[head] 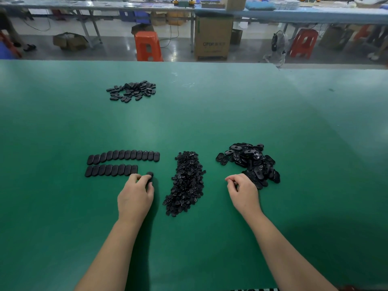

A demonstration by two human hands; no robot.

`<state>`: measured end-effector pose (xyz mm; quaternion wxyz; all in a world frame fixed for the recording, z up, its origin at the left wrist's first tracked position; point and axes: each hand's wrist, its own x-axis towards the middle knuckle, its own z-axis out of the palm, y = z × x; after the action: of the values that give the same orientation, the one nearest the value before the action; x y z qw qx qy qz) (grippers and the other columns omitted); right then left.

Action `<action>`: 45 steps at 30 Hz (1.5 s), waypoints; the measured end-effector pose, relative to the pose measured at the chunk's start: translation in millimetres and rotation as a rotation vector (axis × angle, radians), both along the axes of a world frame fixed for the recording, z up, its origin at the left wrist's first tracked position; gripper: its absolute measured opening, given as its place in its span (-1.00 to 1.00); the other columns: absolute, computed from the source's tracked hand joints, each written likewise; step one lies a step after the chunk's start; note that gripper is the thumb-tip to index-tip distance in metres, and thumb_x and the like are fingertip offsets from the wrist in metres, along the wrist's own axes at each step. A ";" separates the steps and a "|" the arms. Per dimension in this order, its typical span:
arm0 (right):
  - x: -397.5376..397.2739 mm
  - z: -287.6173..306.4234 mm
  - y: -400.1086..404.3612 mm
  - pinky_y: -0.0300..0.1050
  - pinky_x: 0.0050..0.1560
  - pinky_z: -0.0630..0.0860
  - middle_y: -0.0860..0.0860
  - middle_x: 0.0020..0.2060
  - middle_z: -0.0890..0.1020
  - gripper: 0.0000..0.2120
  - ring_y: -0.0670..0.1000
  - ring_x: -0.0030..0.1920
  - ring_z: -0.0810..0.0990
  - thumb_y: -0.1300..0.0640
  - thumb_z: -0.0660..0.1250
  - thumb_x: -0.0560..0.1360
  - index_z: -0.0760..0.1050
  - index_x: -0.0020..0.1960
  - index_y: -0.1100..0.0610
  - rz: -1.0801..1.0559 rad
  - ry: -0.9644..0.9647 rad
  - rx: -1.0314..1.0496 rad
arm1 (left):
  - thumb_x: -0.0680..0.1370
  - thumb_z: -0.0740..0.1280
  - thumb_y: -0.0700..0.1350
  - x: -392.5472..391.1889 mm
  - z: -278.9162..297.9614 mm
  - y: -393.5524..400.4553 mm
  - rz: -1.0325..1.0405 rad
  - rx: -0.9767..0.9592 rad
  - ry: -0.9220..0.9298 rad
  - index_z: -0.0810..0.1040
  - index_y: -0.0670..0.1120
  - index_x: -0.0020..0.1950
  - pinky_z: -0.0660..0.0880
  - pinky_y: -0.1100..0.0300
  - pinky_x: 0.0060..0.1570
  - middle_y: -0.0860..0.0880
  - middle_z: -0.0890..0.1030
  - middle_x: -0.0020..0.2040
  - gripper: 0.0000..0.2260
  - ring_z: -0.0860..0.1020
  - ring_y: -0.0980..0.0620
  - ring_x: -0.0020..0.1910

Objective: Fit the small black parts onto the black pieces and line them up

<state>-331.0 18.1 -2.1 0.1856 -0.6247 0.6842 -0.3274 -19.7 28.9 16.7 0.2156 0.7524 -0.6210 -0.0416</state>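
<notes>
The left hand [135, 194] pinches one flat black oval plastic piece [149, 177] at the end of the lower row [111, 170] on the green surface [189, 114]; the right hand [241, 192], fingers loosely curled, seems empty beside the heap of loose pieces [252, 162]. The pieces look light, stiff and smooth, best pinched by their long edges.

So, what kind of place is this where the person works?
Most likely a factory assembly hall. The green worktable holds heaps of small black parts and rows of finished black pieces. Behind it stand more long benches, cardboard boxes and plastic stools.
</notes>
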 end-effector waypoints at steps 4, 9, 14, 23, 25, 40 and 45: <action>-0.4 -0.7 0.5 -0.49 -0.17 0.36 -0.22 -0.13 0.54 -0.86 -0.31 -0.13 0.52 0.21 0.32 0.61 0.66 0.01 0.09 0.000 -0.001 0.001 | 0.62 0.30 -0.13 -1.2 0.5 -7.3 -0.001 0.026 -0.002 0.62 -0.07 0.28 0.46 0.15 -0.35 -0.04 0.57 0.11 -0.75 0.54 -0.05 -0.25; -0.6 -0.8 0.3 -0.51 -0.17 0.37 -0.25 -0.14 0.53 -0.86 -0.30 -0.14 0.52 0.22 0.32 0.60 0.66 0.00 0.09 -0.004 -0.012 -0.001 | 0.63 0.29 -0.17 -1.3 -0.7 -18.8 0.019 0.024 0.018 0.64 -0.08 0.25 0.34 0.18 -0.39 -0.05 0.57 0.05 -0.77 0.50 -0.08 -0.33; -1.0 -1.2 -0.3 -0.47 -0.17 0.37 -0.24 -0.15 0.53 -0.86 -0.29 -0.13 0.52 0.22 0.32 0.60 0.66 0.00 0.10 -0.003 -0.017 -0.003 | 0.61 0.32 -0.14 -1.0 1.2 -27.5 0.056 0.007 0.016 0.67 -0.09 0.20 0.36 0.16 -0.36 -0.10 0.53 0.04 -0.78 0.47 -0.07 -0.31; -1.7 -2.9 -0.9 -0.39 -0.14 0.38 -0.20 -0.14 0.55 -0.86 -0.26 -0.12 0.53 0.21 0.31 0.61 0.64 0.00 0.08 0.005 -0.025 -0.012 | 0.67 0.14 -0.05 0.4 5.0 -31.8 0.156 0.153 -0.049 0.49 0.03 0.43 0.38 0.17 -0.33 -0.04 0.69 -0.06 -0.66 0.60 -0.09 -0.11; -1.8 -3.3 -1.1 -0.42 -0.14 0.37 -0.19 -0.14 0.55 -0.86 -0.26 -0.13 0.53 0.21 0.31 0.61 0.65 0.00 0.09 0.004 -0.023 -0.012 | 0.67 0.14 -0.06 0.2 4.8 -30.8 0.165 0.163 -0.031 0.47 0.03 0.45 0.41 0.17 -0.32 -0.04 0.69 -0.08 -0.65 0.60 -0.09 -0.13; -0.7 -1.4 -0.6 -0.45 -0.16 0.36 -0.24 -0.15 0.54 -0.87 -0.26 -0.14 0.53 0.20 0.32 0.60 0.65 -0.01 0.08 -0.008 -0.020 0.000 | 0.63 0.30 -0.03 -26.4 -0.1 -32.7 -0.082 0.012 0.182 0.67 0.01 0.14 0.35 0.25 -0.37 0.11 0.56 -0.12 -0.82 0.50 0.18 -0.27; -0.5 -0.8 0.8 -0.47 -0.18 0.36 -0.26 -0.15 0.53 -0.87 -0.27 -0.15 0.52 0.21 0.32 0.60 0.65 -0.01 0.08 -0.009 -0.023 0.004 | 0.61 0.35 0.06 -40.9 -8.1 -36.1 -0.087 0.038 0.271 0.69 0.05 0.07 0.49 0.11 -0.13 0.11 0.53 -0.09 -0.83 0.53 0.03 -0.12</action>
<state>-331.4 18.9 -2.9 0.1931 -0.6174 0.6855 -0.3341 -60.6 -7.1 8.6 0.2811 0.7164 -0.6172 -0.1638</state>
